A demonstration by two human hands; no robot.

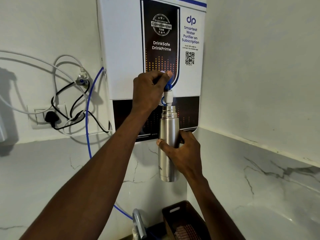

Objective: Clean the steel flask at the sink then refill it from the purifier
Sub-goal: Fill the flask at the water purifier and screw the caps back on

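Observation:
The steel flask (167, 135) stands upright in the air, uncapped, its threaded mouth directly under the purifier's white spout (168, 97). My right hand (181, 153) grips the flask around its middle from the right. My left hand (149, 90) is closed on the blue tap lever (168, 84) just above the spout. The white wall-mounted purifier (124, 49) with its black front panel fills the upper centre. I cannot tell whether water is flowing.
A marble-patterned wall and a ledge (259, 153) lie to the right. Cables, a blue tube (88, 118) and a wall socket with a black plug (51, 117) are on the left. Below are a sink tap (138, 222) and a dark basket (183, 220).

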